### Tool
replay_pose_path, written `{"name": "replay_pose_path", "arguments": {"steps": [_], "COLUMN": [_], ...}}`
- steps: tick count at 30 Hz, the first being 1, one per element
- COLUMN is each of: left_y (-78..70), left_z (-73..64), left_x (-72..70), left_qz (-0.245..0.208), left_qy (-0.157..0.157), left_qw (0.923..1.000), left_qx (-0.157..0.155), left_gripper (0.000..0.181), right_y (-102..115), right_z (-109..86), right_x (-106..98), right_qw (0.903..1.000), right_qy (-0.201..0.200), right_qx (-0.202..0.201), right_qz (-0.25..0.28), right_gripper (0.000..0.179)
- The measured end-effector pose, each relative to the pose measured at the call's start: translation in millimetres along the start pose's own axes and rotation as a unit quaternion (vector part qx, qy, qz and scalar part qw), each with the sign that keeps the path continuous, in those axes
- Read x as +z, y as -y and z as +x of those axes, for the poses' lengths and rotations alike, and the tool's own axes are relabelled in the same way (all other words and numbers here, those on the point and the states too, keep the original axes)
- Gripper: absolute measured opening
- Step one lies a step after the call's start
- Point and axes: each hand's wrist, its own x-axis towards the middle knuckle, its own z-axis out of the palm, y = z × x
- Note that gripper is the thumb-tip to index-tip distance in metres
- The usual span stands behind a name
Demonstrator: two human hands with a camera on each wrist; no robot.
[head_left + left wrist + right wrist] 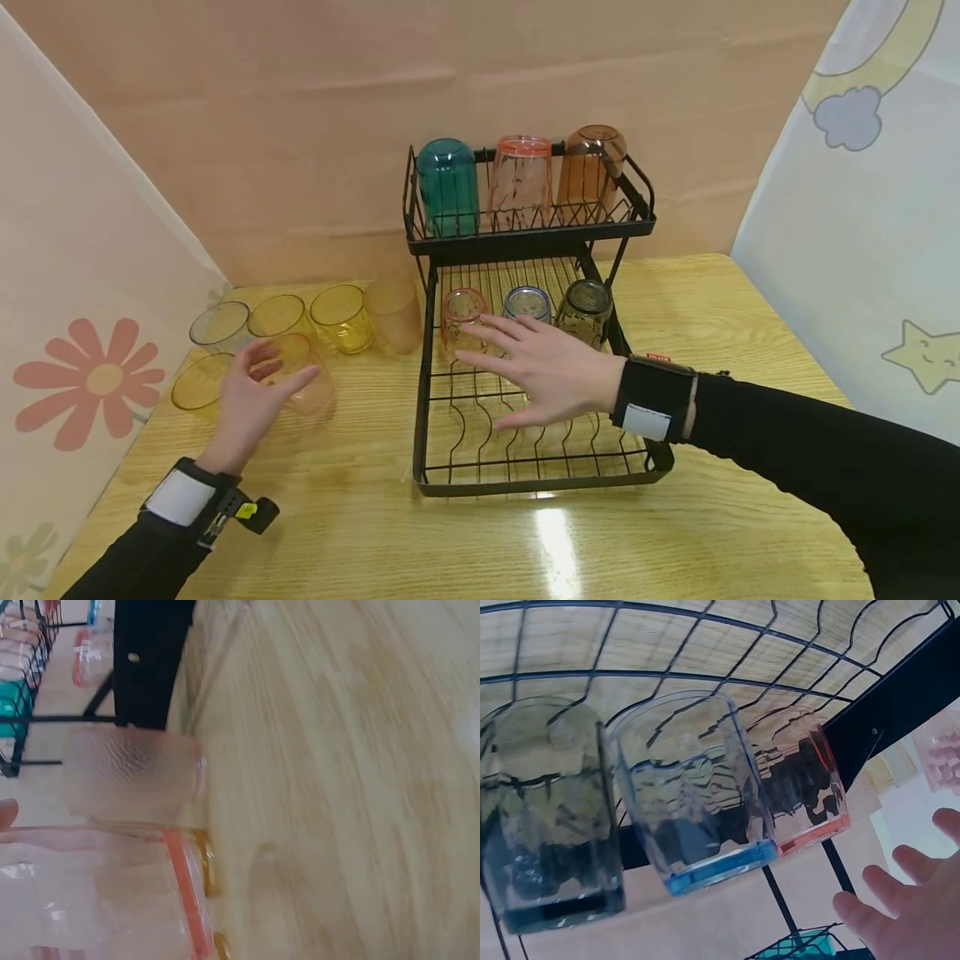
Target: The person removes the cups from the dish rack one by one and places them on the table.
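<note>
In the head view, the left hand point(251, 400) reaches to the pink glass point(318, 396), which stands upright on the worktop point(337, 525), left of the rack point(422, 417), close to other upright glasses point(341, 321). Its grip is parted around the glass, thumb well away from the bent fingers; whether skin touches the wall cannot be told. The right hand point(543, 367) hovers over the lower tier, fingers spread, holding nothing. Three upturned glasses sit on each tier.

The step in hand looks like picking up the pink glass for the rack. The next move probably calls for closing thumb and fingers on it, lifting it past its neighbours, then turning it over for the lower tier's bare front part. A red tag point(658, 357) on the right wrist strap and a yellow label point(246, 510) on the left are too small to read.

The left wrist view shows the pink glass large, red band at its base, a single fingertip at the edge, and the peach glass point(135, 772) just beyond; no lettering is legible.

The right wrist view shows spread, unladen fingers point(904, 885) beside the red-based glass point(802, 787), with the blue-based glass point(697, 802) and smoky glass point(551, 825) alongside; no brand can be read.
</note>
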Motion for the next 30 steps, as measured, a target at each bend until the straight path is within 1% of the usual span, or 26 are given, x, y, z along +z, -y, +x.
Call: {"name": "replay_pose_path", "arguments": {"steps": [1, 3, 5, 7, 11, 16, 22, 23, 24, 27, 30], "left_y": [8.6, 24.6, 33.1, 41.1, 50.3, 55.1, 56.5, 54.4, 45.3, 13.0, -18.0], "left_z": [3.5, 10.2, 13.4, 15.9, 17.2, 17.1, 20.3, 20.2, 17.4, 4.0, -8.0], "left_x": [-0.7, -0.1, -0.3, 0.9, 4.5, 9.2, 11.5, 11.8, 11.1, 8.3, 4.1], "left_qz": [0.010, 0.025, 0.034, 0.036, 0.038, 0.038, 0.068, 0.077, 0.079, 0.091, 0.108], "left_qy": [0.000, -0.010, -0.005, -0.009, -0.021, -0.028, -0.013, -0.010, -0.007, 0.001, 0.019], "left_qw": [0.9999, 0.9996, 0.9994, 0.9993, 0.9990, 0.9989, 0.9975, 0.9969, 0.9968, 0.9958, 0.9940], "left_qx": [0.001, -0.004, -0.004, -0.010, -0.014, -0.006, -0.007, -0.006, -0.012, -0.007, 0.006], "left_gripper": [0.082, 0.084, 0.087, 0.089, 0.094, 0.098, 0.102, 0.103, 0.102, 0.102, 0.100], "right_y": [0.1, -0.1, -0.5, -1.0, -2.3, -4.7, -11.6, -13.1, -14.7, -19.0, -24.4], "right_z": [2.2, 6.6, 11.5, 16.5, 25.7, 35.5, 50.7, 53.2, 55.5, 62.0, 67.0], "right_x": [1.0, 2.2, 3.1, 3.8, 4.9, 6.8, 8.0, 8.4, 9.0, 9.2, 9.5], "right_qw": [1.0000, 0.9998, 0.9995, 0.9991, 0.9982, 0.9958, 0.9904, 0.9896, 0.9889, 0.9856, 0.9826], "right_qy": [0.005, 0.009, 0.008, 0.007, 0.003, 0.016, 0.033, 0.033, 0.033, 0.041, 0.051], "right_qx": [0.006, 0.018, 0.031, 0.042, 0.060, 0.089, 0.130, 0.136, 0.140, 0.157, 0.171], "right_qz": [-0.004, -0.001, -0.001, -0.002, -0.001, 0.013, 0.032, 0.033, 0.038, 0.048, 0.052], "right_gripper": [0.086, 0.086, 0.087, 0.087, 0.088, 0.089, 0.091, 0.092, 0.092, 0.094, 0.095]}}
